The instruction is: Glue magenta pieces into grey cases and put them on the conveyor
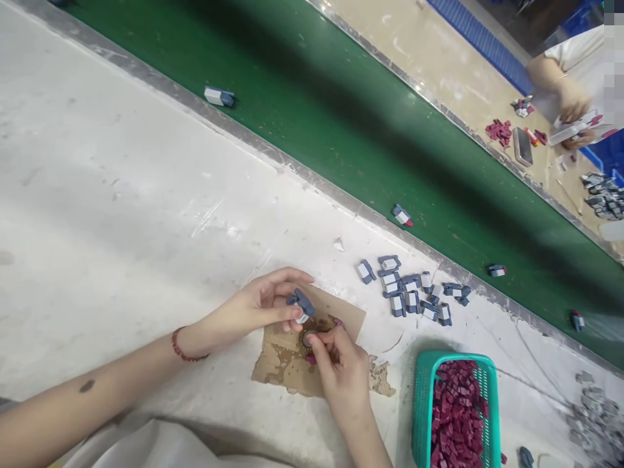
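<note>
My left hand [260, 305] pinches a small blue-grey and white plastic part [301, 305] between thumb and fingers, just above a stained piece of brown cardboard [283, 367]. My right hand [341, 370] rests on the cardboard with its fingertips closed on a small round object [310, 338] with a dark red bit beside it; I cannot make out what it is. The two hands nearly touch. A red bead bracelet sits on my left wrist.
A cluster of blue-grey parts [414, 292] lies to the right. A teal basket [422, 403] holds dark red pieces. A green conveyor belt [370, 130] carries several single parts. Grey parts [595, 416] lie at far right. Another person's hands [575, 107] work across the belt.
</note>
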Demonstrator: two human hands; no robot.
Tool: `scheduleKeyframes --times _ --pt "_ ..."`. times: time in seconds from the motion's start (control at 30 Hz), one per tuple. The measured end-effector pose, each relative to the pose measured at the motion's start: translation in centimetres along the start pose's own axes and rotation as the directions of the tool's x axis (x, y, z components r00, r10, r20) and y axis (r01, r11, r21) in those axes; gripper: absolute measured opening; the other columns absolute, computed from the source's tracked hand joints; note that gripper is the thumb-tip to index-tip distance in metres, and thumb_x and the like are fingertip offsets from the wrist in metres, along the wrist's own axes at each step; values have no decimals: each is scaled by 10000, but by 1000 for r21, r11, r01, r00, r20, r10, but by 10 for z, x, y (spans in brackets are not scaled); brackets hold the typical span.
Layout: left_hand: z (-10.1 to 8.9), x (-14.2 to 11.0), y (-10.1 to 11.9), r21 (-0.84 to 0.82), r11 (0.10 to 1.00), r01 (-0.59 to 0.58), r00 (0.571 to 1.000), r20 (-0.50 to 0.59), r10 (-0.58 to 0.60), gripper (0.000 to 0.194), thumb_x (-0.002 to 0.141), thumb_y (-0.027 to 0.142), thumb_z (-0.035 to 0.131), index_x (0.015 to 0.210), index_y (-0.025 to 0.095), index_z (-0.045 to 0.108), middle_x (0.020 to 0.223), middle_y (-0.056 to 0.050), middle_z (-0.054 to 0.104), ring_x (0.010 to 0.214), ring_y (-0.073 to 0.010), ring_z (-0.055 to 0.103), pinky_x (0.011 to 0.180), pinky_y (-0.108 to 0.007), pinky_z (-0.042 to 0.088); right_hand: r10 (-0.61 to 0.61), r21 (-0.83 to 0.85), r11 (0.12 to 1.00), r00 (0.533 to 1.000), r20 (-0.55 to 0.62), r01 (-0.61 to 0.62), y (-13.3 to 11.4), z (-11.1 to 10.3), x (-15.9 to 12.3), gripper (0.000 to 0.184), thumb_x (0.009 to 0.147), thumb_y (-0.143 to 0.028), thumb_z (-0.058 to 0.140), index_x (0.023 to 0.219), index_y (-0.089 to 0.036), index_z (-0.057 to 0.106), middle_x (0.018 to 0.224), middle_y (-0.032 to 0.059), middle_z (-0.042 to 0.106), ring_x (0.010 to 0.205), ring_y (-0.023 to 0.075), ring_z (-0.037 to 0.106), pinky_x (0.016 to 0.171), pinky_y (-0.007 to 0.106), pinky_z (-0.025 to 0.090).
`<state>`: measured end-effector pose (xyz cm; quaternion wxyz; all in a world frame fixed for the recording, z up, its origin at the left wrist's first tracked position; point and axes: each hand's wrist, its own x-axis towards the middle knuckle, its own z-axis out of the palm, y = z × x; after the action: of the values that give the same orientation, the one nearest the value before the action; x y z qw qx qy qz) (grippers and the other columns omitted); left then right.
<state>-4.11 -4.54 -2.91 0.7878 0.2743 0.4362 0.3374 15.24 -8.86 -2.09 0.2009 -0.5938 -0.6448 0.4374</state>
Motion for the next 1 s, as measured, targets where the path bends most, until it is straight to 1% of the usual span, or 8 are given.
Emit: scheduleKeyframes --times 0.13,0.23,0.33,0.53,0.67,0.77,0.87,1.0 --pt "-4 1 -6 97 995 -37 999 26 35 384 718 351 784 1036 196 634 959 -59 702 741 -174 667 730 -308 569 -170 -208 963 985 18 170 -5 0 2 349 976 -289 426 637 -231 484 534 -31 552 438 116 492 444 228 346" --pt "-7 2 -11 122 992 -44 999 15 43 391 689 331 808 1013 192 640 987 -63 700 765 -177 676 745 -300 574 -256 -343 905 966 29 250 -8 2 4 356 984 -246 389 637 -230 467 527 -27 540 415 116 465 426 238 306" --pt "-7 1 -12 136 989 -58 998 -13 60 390 680 329 806 997 188 629 974 -63 697 779 -187 677 754 -307 575 -282 -429 863 959 31 268 -11 4 4 353 989 -226 366 654 -227 479 516 -24 541 405 118 464 424 239 291" --pt "-3 -4 -7 378 908 -179 976 -51 213 255 749 321 721 951 196 627 957 -64 675 855 -211 647 777 -318 549 -268 -431 870 963 -3 241 -11 8 5 366 990 -222 359 647 -226 486 509 -19 541 396 113 454 421 235 285" --pt "-2 -7 -12 500 833 -238 965 26 260 240 824 337 631 1022 206 594 967 -66 667 870 -212 636 787 -316 533 -161 -249 956 987 6 157 -10 5 7 346 967 -262 406 628 -228 470 498 -36 524 400 101 426 412 225 279" --pt "-2 -9 -15 562 781 -272 958 81 275 256 862 345 576 1071 198 570 974 -76 664 859 -217 633 770 -310 526 48 42 998 999 -21 -47 -9 -4 9 348 919 -377 508 609 -226 465 466 -54 501 399 94 427 402 203 310" --pt "1 -9 -15 594 752 -286 958 147 248 266 892 331 531 1119 197 569 1003 -87 671 854 -224 635 743 -305 520 196 346 923 979 -51 -167 -8 -15 11 398 854 -497 590 598 -227 449 412 -72 451 363 86 386 374 197 302" --pt "5 -9 -15 618 704 -350 937 242 253 272 912 301 517 1162 211 576 1102 -100 676 954 -240 638 827 -319 504 190 566 813 981 -32 -140 -10 -17 14 431 806 -539 648 598 -229 432 388 -86 426 340 73 339 360 192 279"
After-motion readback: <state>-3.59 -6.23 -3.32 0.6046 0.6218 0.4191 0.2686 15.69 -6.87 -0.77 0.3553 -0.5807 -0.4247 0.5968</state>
